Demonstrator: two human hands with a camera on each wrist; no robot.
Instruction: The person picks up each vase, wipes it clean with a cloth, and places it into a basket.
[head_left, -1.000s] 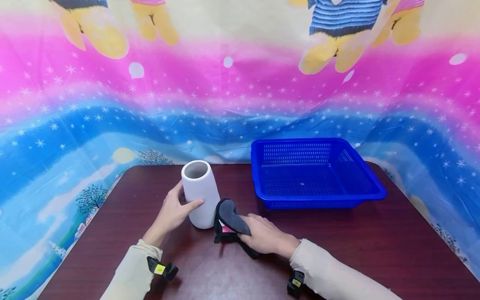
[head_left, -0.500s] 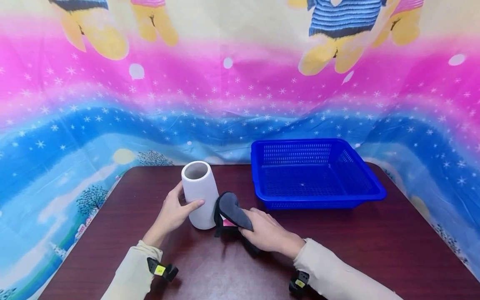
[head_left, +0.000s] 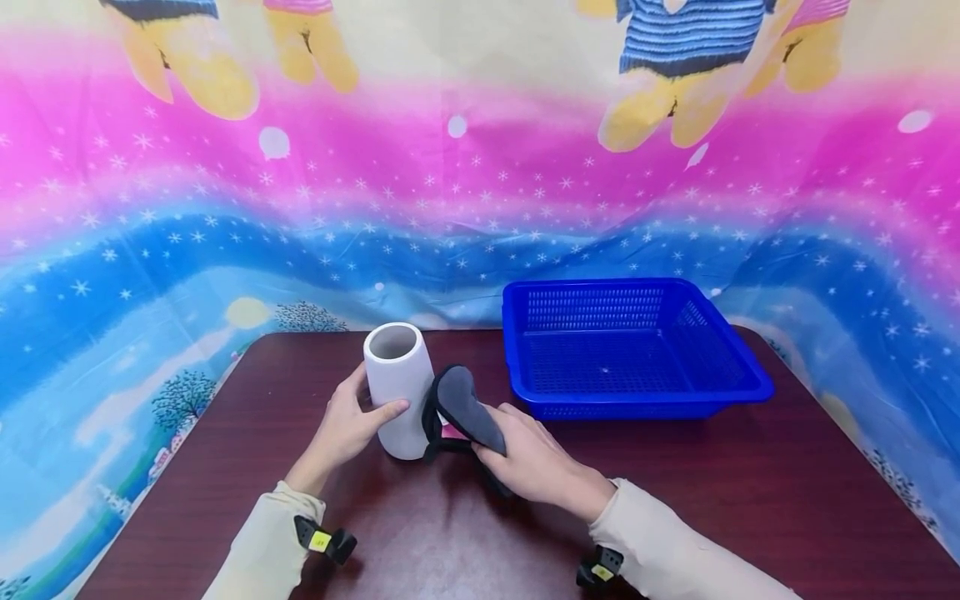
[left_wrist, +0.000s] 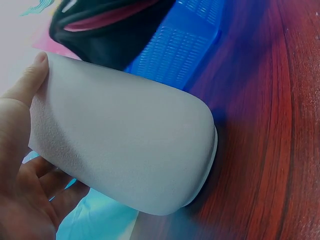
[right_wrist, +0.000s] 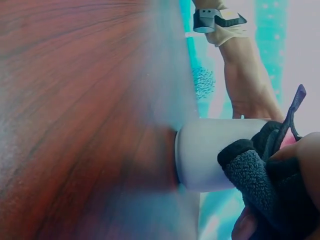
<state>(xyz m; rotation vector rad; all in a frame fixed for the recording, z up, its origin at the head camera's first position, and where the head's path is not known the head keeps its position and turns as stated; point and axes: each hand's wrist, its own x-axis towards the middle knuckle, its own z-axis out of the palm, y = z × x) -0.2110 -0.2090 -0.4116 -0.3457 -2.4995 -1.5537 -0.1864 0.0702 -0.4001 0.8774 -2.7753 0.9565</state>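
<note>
A white tapered vase stands upright on the table, its wide mouth facing up. My left hand holds it from the left, thumb across the front and fingers around the back. On the vase's right side, my right hand grips a dark grey fabric pad with black edging and a pink patch inside. The pad appears to touch the vase wall. In the right wrist view the pad shows a fuzzy grey face and overlaps the vase. The left wrist view shows the vase close up.
A blue perforated plastic basket sits at the back right of the dark red-brown wooden table. Behind the table hangs a printed cloth backdrop in pink and blue.
My right hand has moved the grey fabric pad upward along the vase's right side. My left hand and the vase have stayed in place.
</note>
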